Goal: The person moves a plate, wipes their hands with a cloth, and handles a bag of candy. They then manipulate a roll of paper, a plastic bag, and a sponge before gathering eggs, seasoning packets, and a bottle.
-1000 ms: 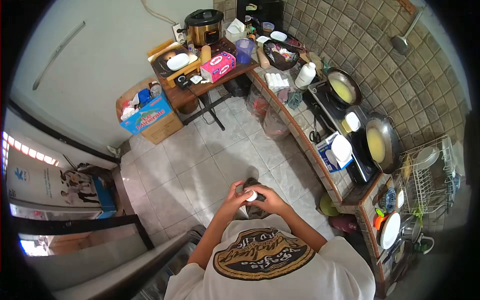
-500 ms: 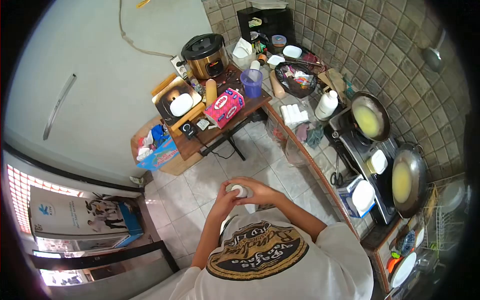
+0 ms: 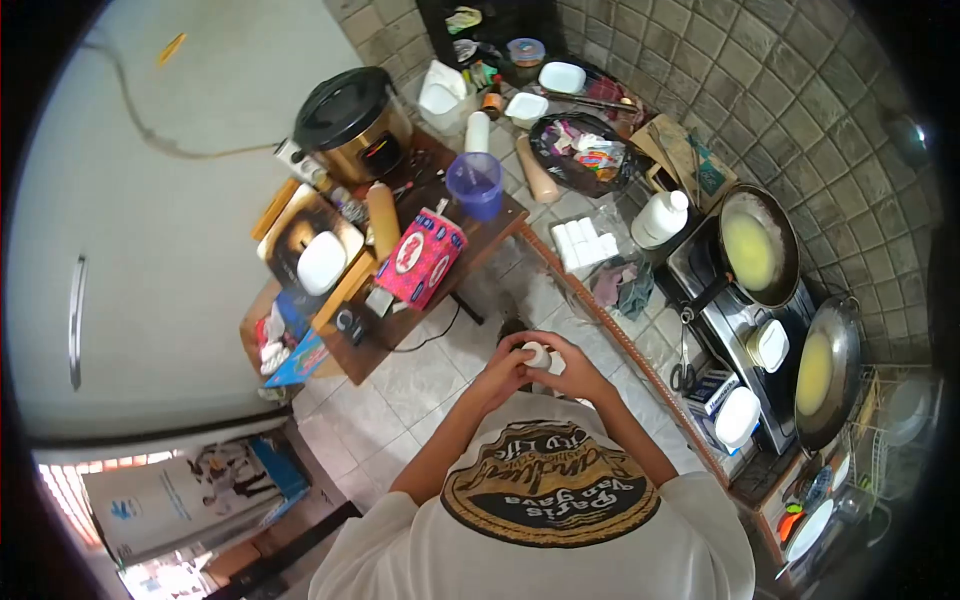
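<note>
A small white round object [image 3: 537,355] is held in front of my chest, between both hands. My left hand [image 3: 503,376] curls its fingers round one side of it. On the other side my right hand [image 3: 578,372] has its fingers wrapped over the object's edge. The palms hide most of it, so its kind is unclear. Below the hands shows the tiled floor [image 3: 400,440]. Neither hand touches the table or the counter.
On the wooden table [image 3: 490,235] at upper left stand a rice cooker [image 3: 355,120], a purple cup [image 3: 476,188] and a pink tissue pack [image 3: 422,258]. Along the right counter are a white bottle [image 3: 660,219], a stove [image 3: 735,325], and two pans [image 3: 760,245] with yellow contents.
The view has shifted and come nearer to the table and stove. Both hands have moved right in the picture, still round the white object.
</note>
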A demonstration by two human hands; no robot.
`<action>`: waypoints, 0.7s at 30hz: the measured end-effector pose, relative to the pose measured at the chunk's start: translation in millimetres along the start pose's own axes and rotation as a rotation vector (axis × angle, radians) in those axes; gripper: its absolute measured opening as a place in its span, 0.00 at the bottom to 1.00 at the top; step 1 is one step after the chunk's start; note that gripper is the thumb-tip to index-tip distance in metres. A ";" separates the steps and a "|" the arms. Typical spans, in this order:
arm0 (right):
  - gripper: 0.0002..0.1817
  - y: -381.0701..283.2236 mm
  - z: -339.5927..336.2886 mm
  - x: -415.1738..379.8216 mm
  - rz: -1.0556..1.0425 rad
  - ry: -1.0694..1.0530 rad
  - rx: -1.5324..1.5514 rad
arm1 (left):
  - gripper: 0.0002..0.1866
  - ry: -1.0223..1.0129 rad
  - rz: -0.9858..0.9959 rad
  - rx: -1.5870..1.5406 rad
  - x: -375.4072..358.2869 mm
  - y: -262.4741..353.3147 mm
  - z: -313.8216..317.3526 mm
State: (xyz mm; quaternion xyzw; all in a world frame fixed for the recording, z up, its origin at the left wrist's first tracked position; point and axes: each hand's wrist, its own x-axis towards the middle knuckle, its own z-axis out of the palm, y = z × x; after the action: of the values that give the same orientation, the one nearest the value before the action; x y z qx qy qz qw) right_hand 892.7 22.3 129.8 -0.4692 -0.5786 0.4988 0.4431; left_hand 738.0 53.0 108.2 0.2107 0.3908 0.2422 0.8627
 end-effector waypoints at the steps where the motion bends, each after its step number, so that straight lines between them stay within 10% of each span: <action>1: 0.24 3.3 -9.9 8.1 0.073 -0.017 0.047 | 0.28 -0.021 -0.021 0.005 19.9 8.9 -3.5; 8: 0.25 27.8 -62.9 84.2 0.212 0.381 -0.077 | 0.35 -0.271 -0.334 0.203 137.3 94.1 21.0; 13: 0.28 21.6 -86.0 112.2 0.213 0.375 -0.010 | 0.21 -0.476 -0.380 0.270 193.6 128.4 24.3; 21: 0.24 57.4 -87.8 122.6 0.330 0.497 0.140 | 0.35 -0.480 -0.471 0.645 226.0 139.4 10.4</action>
State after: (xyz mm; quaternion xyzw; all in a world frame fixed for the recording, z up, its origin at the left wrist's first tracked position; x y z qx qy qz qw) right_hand 964.1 160.8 87.9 -0.6328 -0.3327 0.4724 0.5154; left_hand 841.2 293.5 62.3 0.4239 0.2726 -0.1501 0.8506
